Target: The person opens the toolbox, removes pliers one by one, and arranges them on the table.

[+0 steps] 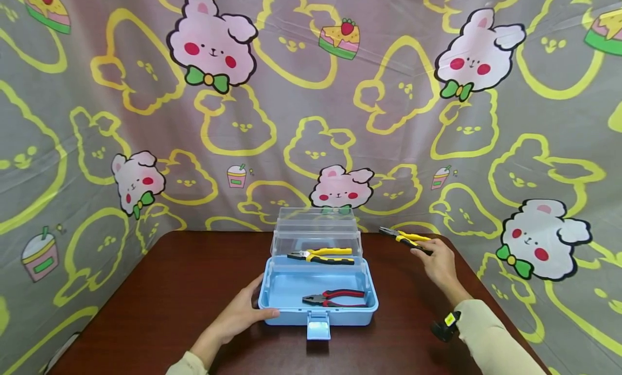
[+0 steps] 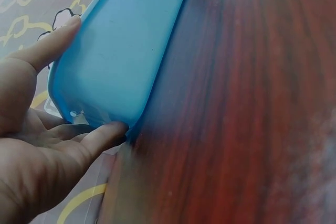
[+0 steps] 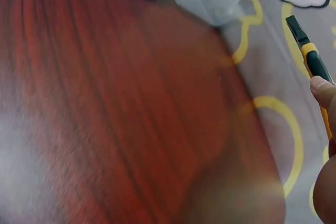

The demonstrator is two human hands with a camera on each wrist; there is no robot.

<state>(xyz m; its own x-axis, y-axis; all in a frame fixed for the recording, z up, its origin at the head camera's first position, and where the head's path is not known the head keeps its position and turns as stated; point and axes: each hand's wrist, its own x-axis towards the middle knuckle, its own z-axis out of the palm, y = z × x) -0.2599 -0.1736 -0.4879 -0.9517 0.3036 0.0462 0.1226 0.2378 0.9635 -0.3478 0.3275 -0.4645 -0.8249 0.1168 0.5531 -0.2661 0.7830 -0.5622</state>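
Yellow-and-black pliers [image 1: 402, 239] poke nose-first out of the right hand [image 1: 440, 262], off to the right of the blue toolbox [image 1: 286, 316] and farther back than its latch [image 1: 318, 330]. From my end I've got that hand pinching them by the handles, left hand [image 1: 242, 310] gripping the toolbox's near-left corner. Pliers' nose looks grey metal, handles spread a bit.

In the head view we look fwd & slightly down, well back, over the table [image 1: 194, 278] to the cloth [image 1: 311, 102]. In the L-wrist view we're close up, rolled sideways, facing the box [image 2: 115, 51] past the L hand [image 2: 44, 166]; in the R-wrist view, also tilted, table fills most, R hand [image 3: 326, 182] at right edge. All 3 share box, table & cloth.
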